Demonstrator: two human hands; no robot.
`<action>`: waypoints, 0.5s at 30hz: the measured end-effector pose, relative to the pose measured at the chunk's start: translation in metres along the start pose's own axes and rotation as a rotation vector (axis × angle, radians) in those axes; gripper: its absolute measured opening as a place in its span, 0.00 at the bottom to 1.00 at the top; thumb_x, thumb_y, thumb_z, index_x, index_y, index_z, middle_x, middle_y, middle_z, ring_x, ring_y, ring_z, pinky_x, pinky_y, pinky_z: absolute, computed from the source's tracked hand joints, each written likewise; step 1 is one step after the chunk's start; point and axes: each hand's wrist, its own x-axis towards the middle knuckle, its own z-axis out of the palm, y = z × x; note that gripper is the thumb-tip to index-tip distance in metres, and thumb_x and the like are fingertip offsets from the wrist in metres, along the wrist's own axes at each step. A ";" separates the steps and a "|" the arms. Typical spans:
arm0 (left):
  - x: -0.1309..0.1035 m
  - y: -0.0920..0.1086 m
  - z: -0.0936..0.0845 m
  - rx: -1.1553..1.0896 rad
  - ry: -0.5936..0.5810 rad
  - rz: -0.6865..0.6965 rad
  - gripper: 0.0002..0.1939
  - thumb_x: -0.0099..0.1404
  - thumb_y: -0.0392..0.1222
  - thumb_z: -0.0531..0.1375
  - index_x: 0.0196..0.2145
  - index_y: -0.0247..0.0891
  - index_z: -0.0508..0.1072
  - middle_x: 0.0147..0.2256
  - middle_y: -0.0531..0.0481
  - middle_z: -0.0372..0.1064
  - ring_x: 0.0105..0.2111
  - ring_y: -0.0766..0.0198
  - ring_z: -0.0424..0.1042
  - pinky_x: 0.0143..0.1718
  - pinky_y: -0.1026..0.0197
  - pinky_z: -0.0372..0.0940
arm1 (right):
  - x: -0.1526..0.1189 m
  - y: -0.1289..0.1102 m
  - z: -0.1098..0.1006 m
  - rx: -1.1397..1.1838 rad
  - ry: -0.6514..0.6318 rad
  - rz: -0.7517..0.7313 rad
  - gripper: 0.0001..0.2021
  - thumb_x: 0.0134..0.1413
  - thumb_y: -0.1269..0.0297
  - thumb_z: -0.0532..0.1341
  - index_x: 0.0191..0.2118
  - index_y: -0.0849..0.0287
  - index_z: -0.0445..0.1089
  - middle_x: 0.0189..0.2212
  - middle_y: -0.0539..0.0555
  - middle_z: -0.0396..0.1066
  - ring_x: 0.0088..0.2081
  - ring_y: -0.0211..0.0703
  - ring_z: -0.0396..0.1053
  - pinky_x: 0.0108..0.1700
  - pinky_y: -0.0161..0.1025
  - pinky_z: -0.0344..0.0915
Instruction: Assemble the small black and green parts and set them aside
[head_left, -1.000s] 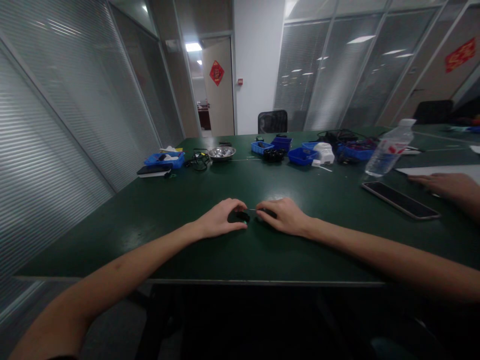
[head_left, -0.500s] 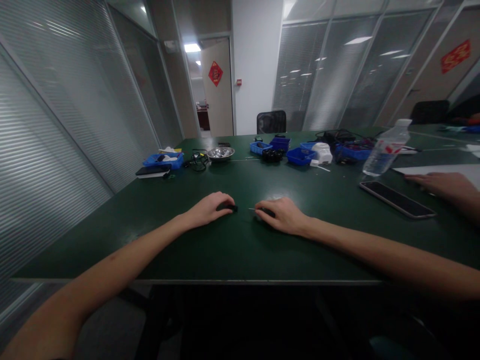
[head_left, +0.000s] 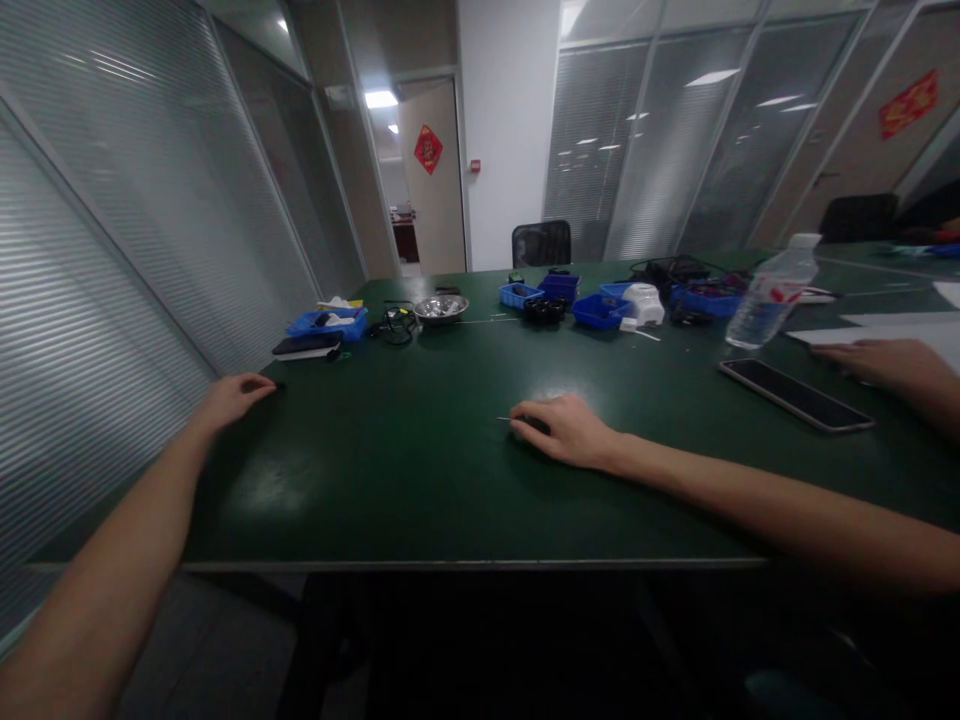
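Observation:
My left hand (head_left: pixel 238 398) is at the left side of the green table (head_left: pixel 420 480), its fingers pinched on a small black piece (head_left: pixel 280 386) whose kind I cannot make out. In the middle of the table my right hand (head_left: pixel 566 428) rests with its fingers closed around a slim tool with a thin metal tip (head_left: pixel 502 418). That tip points left, away from the fingers; the rest of the tool is mostly hidden in the hand.
Beyond the hands stand a metal bowl (head_left: pixel 441 309), a blue tray (head_left: pixel 326 322), blue bins (head_left: pixel 600 311) and tangled cables (head_left: pixel 394 325). On the right are a phone (head_left: pixel 795 395), a water bottle (head_left: pixel 772 295) and another person's hand (head_left: pixel 892 362) on white paper (head_left: pixel 900 325).
My left hand has moved far to the left, away from the tool's tip, taking the small black piece with it. My right hand has stayed in place.

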 end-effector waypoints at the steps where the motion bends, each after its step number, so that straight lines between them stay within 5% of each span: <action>1: -0.001 -0.006 -0.003 -0.002 0.004 -0.037 0.14 0.67 0.46 0.68 0.44 0.32 0.81 0.35 0.54 0.79 0.39 0.62 0.73 0.38 0.69 0.61 | 0.000 0.000 0.000 0.003 -0.001 -0.002 0.19 0.77 0.53 0.54 0.56 0.58 0.78 0.39 0.57 0.82 0.33 0.44 0.76 0.38 0.40 0.65; 15: -0.012 0.017 -0.017 -0.150 0.056 -0.260 0.10 0.65 0.45 0.70 0.38 0.34 0.83 0.27 0.56 0.76 0.30 0.63 0.71 0.32 0.67 0.59 | 0.000 0.002 0.001 0.014 -0.002 0.001 0.19 0.77 0.52 0.55 0.55 0.57 0.79 0.38 0.56 0.83 0.33 0.44 0.76 0.38 0.40 0.66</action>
